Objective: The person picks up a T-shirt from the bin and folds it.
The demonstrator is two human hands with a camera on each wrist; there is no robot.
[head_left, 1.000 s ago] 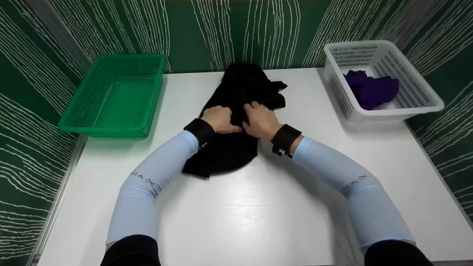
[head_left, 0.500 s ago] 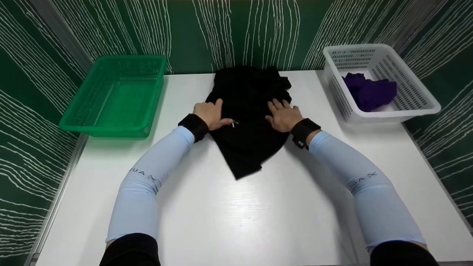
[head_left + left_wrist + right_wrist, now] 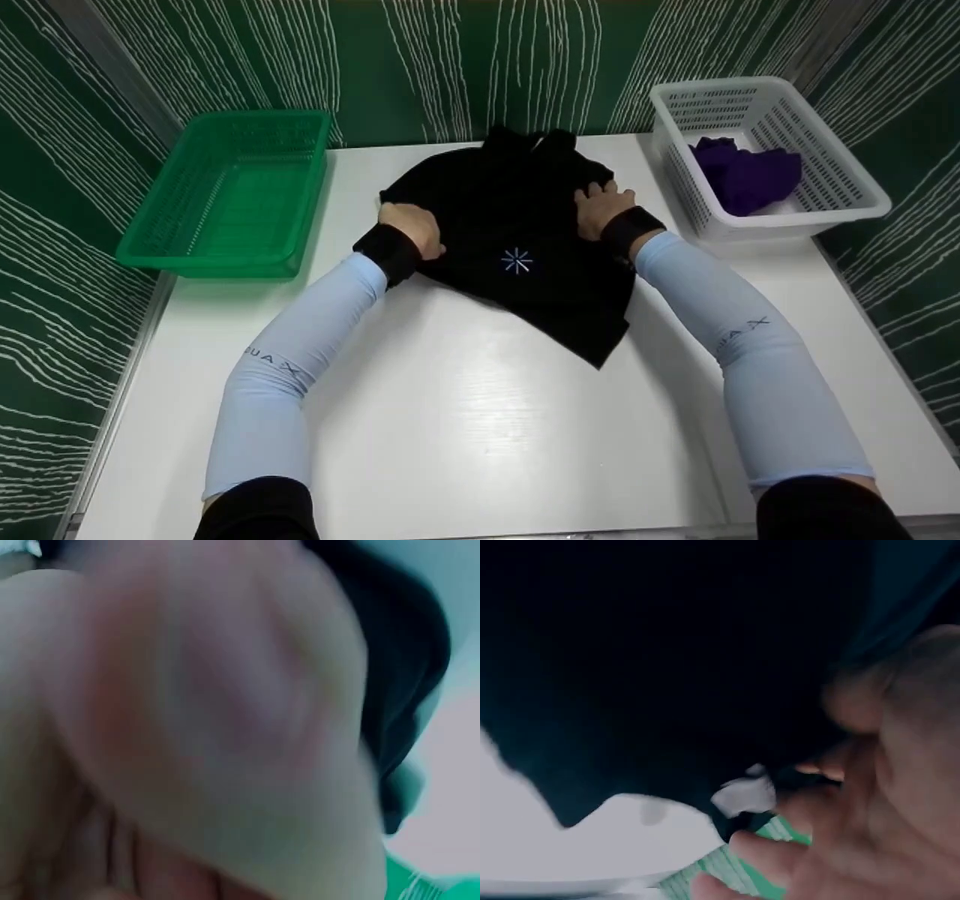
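Note:
A dark, rumpled black garment [image 3: 495, 202] with a small white starburst print lies spread on the white table; its exact kind is unclear. My left hand [image 3: 412, 227] grips its left edge with curled fingers. In the left wrist view the thumb [image 3: 247, 712] fills most of the picture, with dark cloth [image 3: 401, 652] behind it. On the garment's right side rests my right hand [image 3: 602, 208], fingers spread. The right wrist view has the fingers [image 3: 769, 853] fairly straight beside the cloth, near a small white label [image 3: 745, 796].
A green basket [image 3: 206, 264] stands at the back left of the table [image 3: 465, 442]. At the back right is a white basket [image 3: 806, 223] holding a crumpled purple cloth [image 3: 750, 178]. A green wall [image 3: 379, 67] with white streaks borders the table behind.
My hands have moved apart, the right one to the right and away from me. The garment has spread wider, its lower corner has swung right, and the starburst print is now showing.

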